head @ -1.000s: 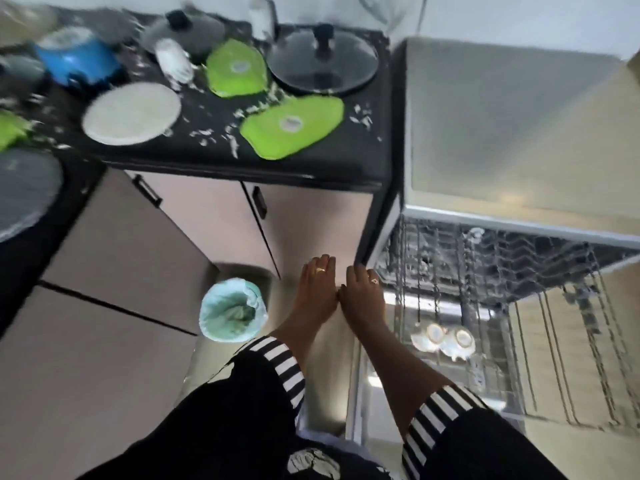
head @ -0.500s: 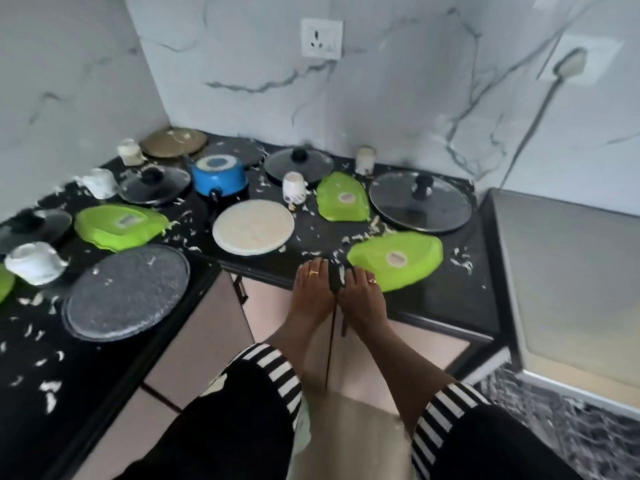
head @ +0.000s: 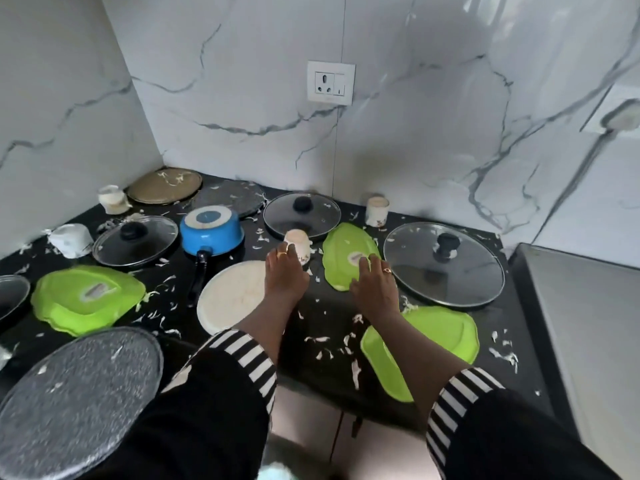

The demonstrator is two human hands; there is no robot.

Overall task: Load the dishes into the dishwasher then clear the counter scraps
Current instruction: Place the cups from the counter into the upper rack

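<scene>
The fingers (head: 281,252) of the left hand (head: 285,277) touch the side of a small white cup (head: 300,244) that stands upside down on the black counter (head: 322,317), but I cannot tell if they close around it. The fingers (head: 363,266) of the right hand (head: 374,289) lie straight and a little spread on a green plate (head: 341,244), just beside the cup. White scraps (head: 320,339) are scattered around, a white round plate (head: 228,296) lies under the left wrist, and a large glass lid (head: 450,271) lies just right of the right hand.
</scene>
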